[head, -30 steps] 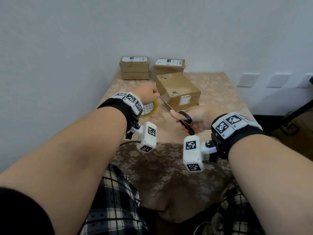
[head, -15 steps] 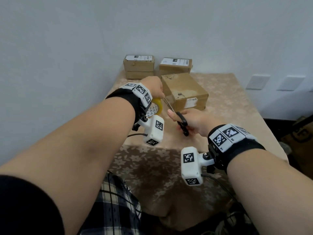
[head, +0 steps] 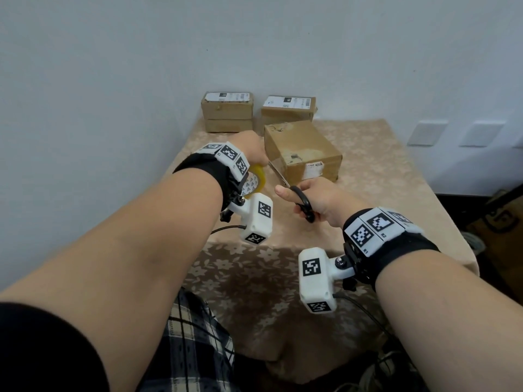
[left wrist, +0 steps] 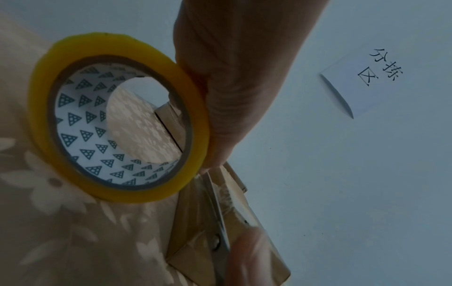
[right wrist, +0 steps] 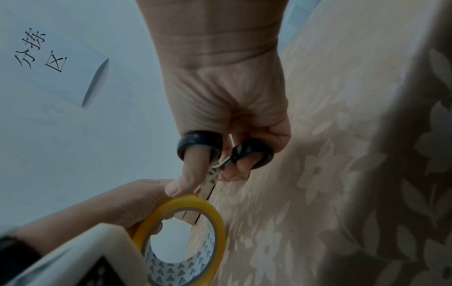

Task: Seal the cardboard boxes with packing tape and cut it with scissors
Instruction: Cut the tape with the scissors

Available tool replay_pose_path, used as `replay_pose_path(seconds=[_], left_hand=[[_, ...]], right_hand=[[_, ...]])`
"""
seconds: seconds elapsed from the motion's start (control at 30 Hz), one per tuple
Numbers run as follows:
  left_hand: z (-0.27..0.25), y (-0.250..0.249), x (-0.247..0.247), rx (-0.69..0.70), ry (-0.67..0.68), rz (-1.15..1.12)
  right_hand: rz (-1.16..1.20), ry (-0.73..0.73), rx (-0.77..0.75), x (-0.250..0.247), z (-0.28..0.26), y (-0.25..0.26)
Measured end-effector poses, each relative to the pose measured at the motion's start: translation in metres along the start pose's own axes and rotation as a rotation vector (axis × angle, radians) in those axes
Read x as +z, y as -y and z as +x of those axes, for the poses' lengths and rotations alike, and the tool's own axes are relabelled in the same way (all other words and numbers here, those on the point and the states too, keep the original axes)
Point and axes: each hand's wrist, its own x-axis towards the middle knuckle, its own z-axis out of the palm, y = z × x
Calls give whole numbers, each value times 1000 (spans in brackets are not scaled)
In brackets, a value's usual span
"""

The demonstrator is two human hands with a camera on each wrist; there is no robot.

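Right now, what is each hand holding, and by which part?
The left hand grips the yellow tape roll by its outer rim. The right hand holds the scissors by their black handle loops, thumb through one, fingers in the other.

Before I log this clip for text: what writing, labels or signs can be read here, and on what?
"分拣区": paper sign on the wall, in both wrist views.
Shipping labels on the two back boxes: barcodes and print, too small to read.
Sticker on the front box: blurred, unreadable.
Wristband tags: square code patterns, tiny characters unreadable.
Tape roll core: triangle pattern only, no words.
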Motion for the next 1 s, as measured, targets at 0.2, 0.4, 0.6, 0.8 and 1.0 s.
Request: replay_pose_path(seconds=[0.2, 0.4, 0.6, 0.8, 1.0], left_hand=[[-5, -1, 0, -52, -35, 12], [-7, -1, 1, -15, -69, 20], [-9, 0, 3, 25, -94, 24], [-11, -2, 5, 43, -106, 3], [-13, 4, 5, 62, -125, -70]], right_hand=[[-26, 9, -4, -2, 0, 2], [-31, 46, -4, -2, -1, 4], [-62, 40, -7, -6, -1, 5], [-63, 14, 11, -7, 2, 1], [-111, -5, 24, -6, 5, 1]])
